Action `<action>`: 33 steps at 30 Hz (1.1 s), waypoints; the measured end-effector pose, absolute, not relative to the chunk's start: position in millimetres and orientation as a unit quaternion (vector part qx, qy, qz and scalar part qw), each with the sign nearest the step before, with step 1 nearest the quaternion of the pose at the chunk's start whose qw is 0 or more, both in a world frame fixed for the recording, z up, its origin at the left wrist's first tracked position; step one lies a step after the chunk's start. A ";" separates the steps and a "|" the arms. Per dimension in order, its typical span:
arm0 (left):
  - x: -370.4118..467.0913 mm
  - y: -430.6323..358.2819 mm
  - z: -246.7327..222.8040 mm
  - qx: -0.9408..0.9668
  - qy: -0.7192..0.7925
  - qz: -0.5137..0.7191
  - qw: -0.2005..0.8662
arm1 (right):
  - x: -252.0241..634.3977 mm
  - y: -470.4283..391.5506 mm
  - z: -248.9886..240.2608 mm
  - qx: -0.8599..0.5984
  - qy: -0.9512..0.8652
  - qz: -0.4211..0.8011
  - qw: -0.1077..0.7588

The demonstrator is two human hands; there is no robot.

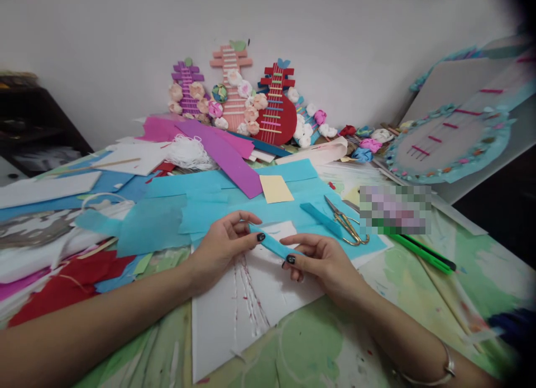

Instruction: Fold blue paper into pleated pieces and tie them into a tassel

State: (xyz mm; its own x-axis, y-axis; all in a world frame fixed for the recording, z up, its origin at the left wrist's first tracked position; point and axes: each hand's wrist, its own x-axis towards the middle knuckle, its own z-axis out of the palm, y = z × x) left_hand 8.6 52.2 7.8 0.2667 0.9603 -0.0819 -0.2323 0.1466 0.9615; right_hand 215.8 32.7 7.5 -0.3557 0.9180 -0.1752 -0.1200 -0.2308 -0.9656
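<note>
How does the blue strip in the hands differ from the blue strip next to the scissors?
The held strip is pinched between left hand and right hand; the loose strip lies by the scissors. The held strip looks lighter, the loose strip darker. Both are narrow and blue.

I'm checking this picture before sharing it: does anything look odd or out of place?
Yes. Right of the scissors, a pixelated patch hides whatever lies there; its blocks look unnatural. Whitish and reddish streaks also mark the white sheet below the blue strip; whether they're intended, I can't tell.
</note>
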 end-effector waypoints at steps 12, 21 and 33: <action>28.0 52.3 34.6 0.527 0.393 0.464 0.594 | 215.3 27.6 10.5 -0.381 -0.469 0.689 0.401; 30.4 33.5 24.8 0.487 0.428 0.414 0.639 | 212.8 23.3 11.5 -0.395 -0.493 0.673 0.384; 26.2 32.8 20.1 0.503 0.439 0.452 0.591 | 210.2 22.6 10.4 -0.392 -0.532 0.672 0.335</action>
State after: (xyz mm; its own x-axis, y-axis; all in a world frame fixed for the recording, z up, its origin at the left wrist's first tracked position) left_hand 26.2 32.8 20.1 0.2066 0.9763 -0.0643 -0.0925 0.0850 0.9921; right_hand 210.2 22.6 10.4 -0.4693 0.8665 -0.1701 -0.0333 -0.2099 -0.9772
